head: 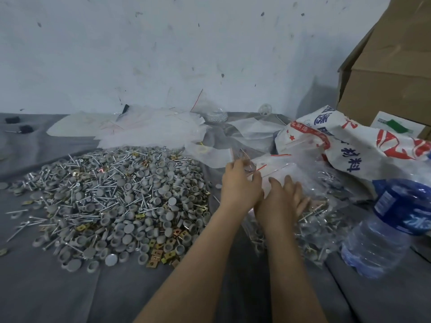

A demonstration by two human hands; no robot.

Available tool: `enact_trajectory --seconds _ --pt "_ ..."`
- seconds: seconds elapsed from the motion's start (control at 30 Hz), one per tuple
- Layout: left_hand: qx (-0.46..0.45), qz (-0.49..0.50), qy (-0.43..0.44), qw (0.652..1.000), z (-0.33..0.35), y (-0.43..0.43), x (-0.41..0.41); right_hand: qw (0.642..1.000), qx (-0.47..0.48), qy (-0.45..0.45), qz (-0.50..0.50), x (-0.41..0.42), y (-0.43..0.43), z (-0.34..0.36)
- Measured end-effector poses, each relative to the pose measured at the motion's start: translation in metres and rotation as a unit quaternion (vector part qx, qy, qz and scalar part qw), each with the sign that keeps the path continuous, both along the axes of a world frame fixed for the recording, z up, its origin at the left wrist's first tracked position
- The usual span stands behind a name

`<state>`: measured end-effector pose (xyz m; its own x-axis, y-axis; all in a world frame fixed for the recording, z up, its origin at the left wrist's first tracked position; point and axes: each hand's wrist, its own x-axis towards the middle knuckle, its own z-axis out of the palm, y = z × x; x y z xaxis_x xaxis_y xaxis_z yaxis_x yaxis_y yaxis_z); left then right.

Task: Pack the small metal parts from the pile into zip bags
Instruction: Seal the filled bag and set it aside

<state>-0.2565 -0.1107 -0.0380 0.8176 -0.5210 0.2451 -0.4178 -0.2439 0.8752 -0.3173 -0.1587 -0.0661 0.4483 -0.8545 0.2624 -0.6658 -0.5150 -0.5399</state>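
Note:
A broad pile of small metal parts (116, 201) lies on the grey cloth at centre left: grey round caps, silver nails and brass square clips. To its right my left hand (240, 183) pinches the red-striped top edge of a clear zip bag (268, 164) that lies on a stack of empty bags. Beside it, my right hand (286, 197) rests with straight fingers on a heap of filled clear bags (314, 224). The two wrists touch.
A plastic water bottle with a blue label (384, 229) lies at the right, against the filled bags. A white printed sack (354, 145) and a cardboard box (384, 78) stand behind it. Loose white plastic sheets (151, 129) lie by the wall (163, 54).

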Motion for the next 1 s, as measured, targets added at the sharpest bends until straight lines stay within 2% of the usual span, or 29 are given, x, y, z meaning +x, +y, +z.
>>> enact_trajectory --seconds 0.1,0.17,0.23,0.3,0.37,0.43,0.5,0.6,0.7,0.83,1.0 --pt "-0.002 0.011 0.029 1.0 -0.002 0.01 0.013 0.99 -0.027 -0.138 -0.01 0.006 0.004 0.003" --pt "-0.026 0.035 0.068 0.997 -0.001 0.018 0.026 0.962 -0.053 -0.264 0.035 0.016 0.012 0.006" --pt "-0.074 0.075 0.12 0.987 0.003 0.028 0.043 0.945 -0.056 -0.309 0.097 0.036 0.021 0.012" --pt "-0.138 0.122 0.16 0.97 0.009 0.042 0.062 0.951 -0.05 -0.254 0.17 0.068 0.026 0.017" --pt "-0.183 0.168 0.177 0.952 0.014 0.059 0.08 0.959 -0.056 -0.147 0.234 0.105 0.029 0.017" --pt "-0.202 0.192 0.192 0.941 0.017 0.075 0.097 0.967 -0.032 -0.039 0.25 0.137 0.031 0.012" --pt "-0.191 0.213 0.196 0.938 0.019 0.085 0.109 0.969 0.035 0.036 0.242 0.161 0.033 0.008" --pt "-0.162 0.243 0.178 0.94 0.019 0.091 0.118 0.962 0.115 0.044 0.243 0.189 0.039 0.007" --pt "-0.152 0.228 0.175 0.946 0.015 0.091 0.123 0.96 0.161 0.055 0.221 0.211 0.042 0.006" --pt "-0.152 0.22 0.185 0.945 0.009 0.093 0.127 0.96 0.161 0.102 0.206 0.229 0.036 -0.002" --pt "-0.16 0.216 0.197 0.943 0.007 0.095 0.127 0.98 0.136 -0.003 0.148 0.228 0.032 0.001"
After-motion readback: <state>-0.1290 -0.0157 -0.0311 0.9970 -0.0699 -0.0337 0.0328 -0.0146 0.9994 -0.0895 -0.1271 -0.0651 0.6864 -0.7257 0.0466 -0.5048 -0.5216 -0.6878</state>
